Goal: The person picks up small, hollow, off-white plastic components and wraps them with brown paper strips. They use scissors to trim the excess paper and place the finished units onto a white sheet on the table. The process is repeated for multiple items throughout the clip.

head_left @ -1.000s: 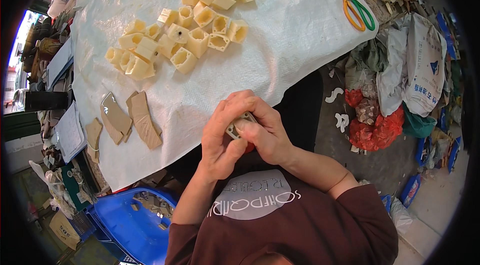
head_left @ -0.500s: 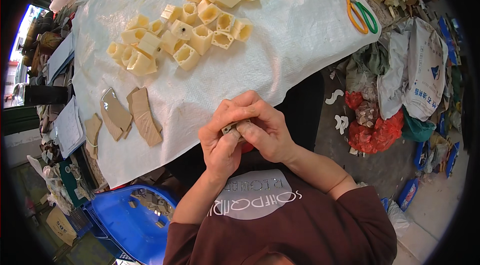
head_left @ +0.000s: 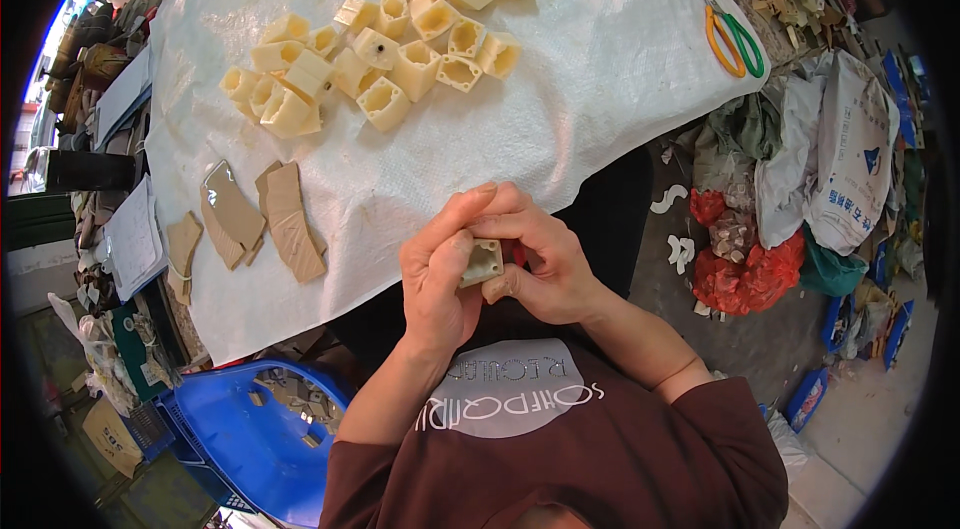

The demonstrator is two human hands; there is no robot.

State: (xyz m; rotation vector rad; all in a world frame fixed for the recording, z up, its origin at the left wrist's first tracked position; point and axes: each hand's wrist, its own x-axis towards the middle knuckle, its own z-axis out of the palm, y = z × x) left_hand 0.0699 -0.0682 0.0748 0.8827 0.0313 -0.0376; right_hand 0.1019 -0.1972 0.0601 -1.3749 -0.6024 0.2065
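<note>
Head view, left to right: blue bin [head_left: 235, 434] below the surface [head_left: 600, 79] edge; tan curved pieces [head_left: 285, 219] on white cloth, pile of cream hollow blocks [head_left: 385, 54] farther up. Left hand [head_left: 440, 274], then right hand [head_left: 535, 264], fingers of both clenched around one cream block [head_left: 483, 262], held off the surface edge above the lap. Scissors [head_left: 735, 34] far right. Likely risk: block slipping from the pinch, dropping to the cluttered floor; something red barely visible behind it, kind unclear.
</note>
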